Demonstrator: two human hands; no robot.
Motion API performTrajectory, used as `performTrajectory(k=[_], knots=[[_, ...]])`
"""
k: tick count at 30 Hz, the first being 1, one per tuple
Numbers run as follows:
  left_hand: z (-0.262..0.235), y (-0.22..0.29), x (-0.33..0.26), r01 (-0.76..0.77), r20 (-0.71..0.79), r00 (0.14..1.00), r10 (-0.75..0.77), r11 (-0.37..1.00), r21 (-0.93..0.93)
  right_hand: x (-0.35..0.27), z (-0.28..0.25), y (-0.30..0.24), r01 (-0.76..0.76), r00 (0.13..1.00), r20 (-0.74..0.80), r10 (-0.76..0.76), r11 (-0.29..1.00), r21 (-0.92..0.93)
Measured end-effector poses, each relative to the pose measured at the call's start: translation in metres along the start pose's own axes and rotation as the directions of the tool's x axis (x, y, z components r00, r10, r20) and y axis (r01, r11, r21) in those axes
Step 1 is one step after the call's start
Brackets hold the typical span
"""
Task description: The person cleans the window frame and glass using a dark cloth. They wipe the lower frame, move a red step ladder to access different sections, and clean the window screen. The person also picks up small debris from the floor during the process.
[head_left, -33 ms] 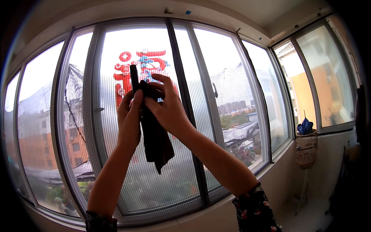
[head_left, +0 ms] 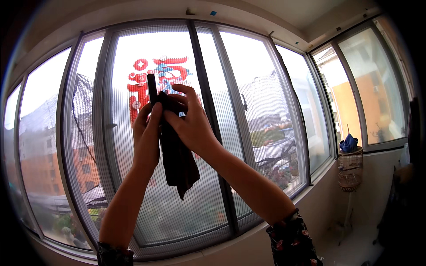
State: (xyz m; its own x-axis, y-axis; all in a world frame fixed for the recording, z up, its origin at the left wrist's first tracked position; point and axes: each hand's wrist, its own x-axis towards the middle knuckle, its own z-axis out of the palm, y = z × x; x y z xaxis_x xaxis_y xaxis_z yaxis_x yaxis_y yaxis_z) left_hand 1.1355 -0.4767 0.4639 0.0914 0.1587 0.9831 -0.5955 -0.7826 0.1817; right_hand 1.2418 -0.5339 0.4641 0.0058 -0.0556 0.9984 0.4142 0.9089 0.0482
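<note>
Raised before the window, my left hand (head_left: pixel 145 137) is closed round the lower end of a short dark bar (head_left: pixel 152 85), its thumb upright against it. The bar points up and leans slightly left. Beside it, my right hand (head_left: pixel 193 122) pinches the bunched top of a dark cloth (head_left: pixel 178 162), with the index finger lifted and bent above. The cloth hangs below both hands and narrows to a point at its bottom. Against the light it is nearly black, so where the bar meets the cloth cannot be made out.
A large sliding window (head_left: pixel 199 221) with ribbed see-through sheeting stands ahead, bearing a red and blue decoration (head_left: pixel 171 71). At the right, a wicker cage (head_left: pixel 350 170) carries a blue cloth bundle (head_left: pixel 349 144). Dark hanging items line the far right edge.
The view has shifted very slightly, so the window and decoration sit a little further left. Both hands keep their hold on the bar and cloth.
</note>
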Motion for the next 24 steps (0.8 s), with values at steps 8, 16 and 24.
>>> performTrajectory(k=[8, 16, 24], knots=[[0.019, -0.005, -0.005, 0.019, 0.008, 1.0, -0.019, 0.999, -0.027, -0.006, -0.021, 0.004, -0.013, 0.995, -0.1, 0.005, 0.997, -0.081], [0.019, -0.015, -0.014, 0.122, 0.016, 0.992, -0.121, 0.989, -0.08, -0.016, -0.03, 0.023, 0.0, 0.999, -0.053, -0.002, 0.999, -0.043], [-0.017, -0.024, -0.028, 0.151, -0.051, 0.987, -0.152, 0.988, -0.012, -0.031, 0.002, 0.036, -0.185, 0.983, 0.02, 0.184, 0.974, 0.134]])
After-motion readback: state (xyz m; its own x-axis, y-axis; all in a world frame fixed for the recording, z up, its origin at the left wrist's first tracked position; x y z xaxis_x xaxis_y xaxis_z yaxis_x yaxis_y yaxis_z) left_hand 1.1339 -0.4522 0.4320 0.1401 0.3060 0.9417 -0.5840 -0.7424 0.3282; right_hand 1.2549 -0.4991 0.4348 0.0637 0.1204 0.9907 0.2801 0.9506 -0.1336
